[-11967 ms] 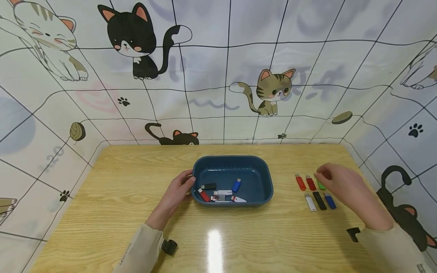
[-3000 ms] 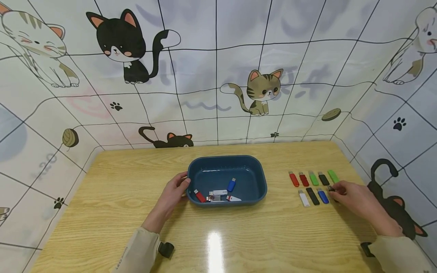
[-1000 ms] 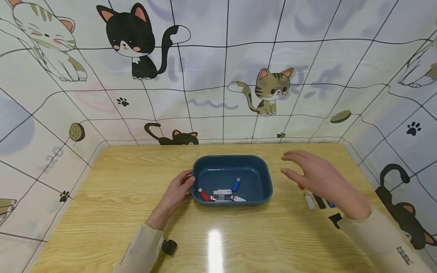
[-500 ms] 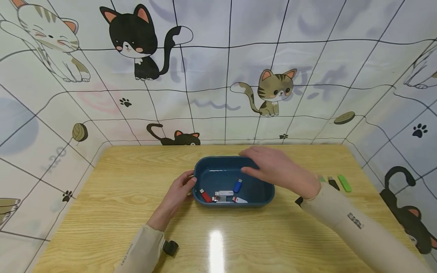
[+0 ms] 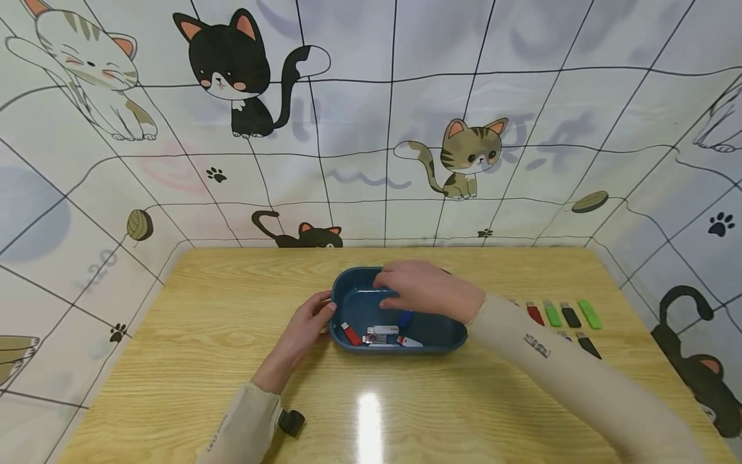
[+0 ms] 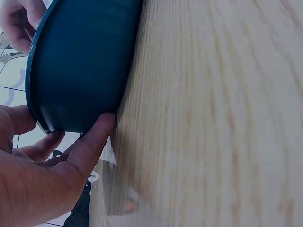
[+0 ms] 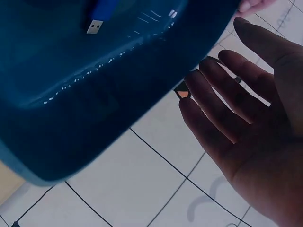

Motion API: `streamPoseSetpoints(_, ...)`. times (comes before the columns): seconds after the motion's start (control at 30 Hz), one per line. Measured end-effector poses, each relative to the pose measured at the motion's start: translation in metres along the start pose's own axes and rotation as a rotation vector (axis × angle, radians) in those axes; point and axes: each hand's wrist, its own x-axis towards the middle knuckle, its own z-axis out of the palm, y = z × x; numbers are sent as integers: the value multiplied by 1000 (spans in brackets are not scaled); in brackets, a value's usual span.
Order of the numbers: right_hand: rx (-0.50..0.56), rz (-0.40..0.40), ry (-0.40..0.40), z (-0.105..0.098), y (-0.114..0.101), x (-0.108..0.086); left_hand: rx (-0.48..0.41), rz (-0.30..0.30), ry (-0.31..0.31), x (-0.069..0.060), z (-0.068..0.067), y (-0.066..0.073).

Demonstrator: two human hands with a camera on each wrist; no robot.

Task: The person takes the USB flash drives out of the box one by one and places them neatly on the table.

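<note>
The dark blue tray (image 5: 400, 350) holds several USB sticks: a red one (image 5: 351, 334), a white one (image 5: 383, 330), a red-and-white one (image 5: 410, 341) and a blue one (image 5: 405, 318), partly covered by the right hand. My left hand (image 5: 303, 327) grips the tray's left end, thumb at the rim; its fingers (image 6: 97, 137) lie against the outer wall in the left wrist view. Over the tray hovers my right hand (image 5: 426, 290), which holds nothing. In the right wrist view this hand (image 7: 255, 113) has spread, slightly bent fingers, and the blue stick (image 7: 105, 8) shows inside the tray.
On the wooden table (image 5: 232, 290), right of the tray, USB sticks lie in two rows, among them a dark red one (image 5: 534, 314), green ones (image 5: 590, 314) and black ones (image 5: 570, 316). My right sleeve (image 5: 556, 354) covers part of them. A cat-patterned cloth (image 5: 359, 129) stands behind.
My right hand has moved left from the rows to above the tray. The black stick seen in the tray earlier is gone from there, and more sticks lie in the rows. The left hand keeps its grip.
</note>
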Motion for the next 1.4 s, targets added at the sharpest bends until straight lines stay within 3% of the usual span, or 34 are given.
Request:
streamPoseSetpoints(0.27, 36, 34, -161, 16, 0, 23, 0, 2, 2, -3, 1, 2)
streamPoseSetpoints(0.63, -57, 63, -355, 32, -10, 32, 9, 13, 9, -3, 2, 2)
streamPoseSetpoints(0.93, -99, 41, -354, 37, -10, 34, 6, 19, -1, -1, 2, 4)
streamPoseSetpoints(1.4, -34, 64, -336, 39, -5, 45, 15, 7, 10, -3, 1, 3)
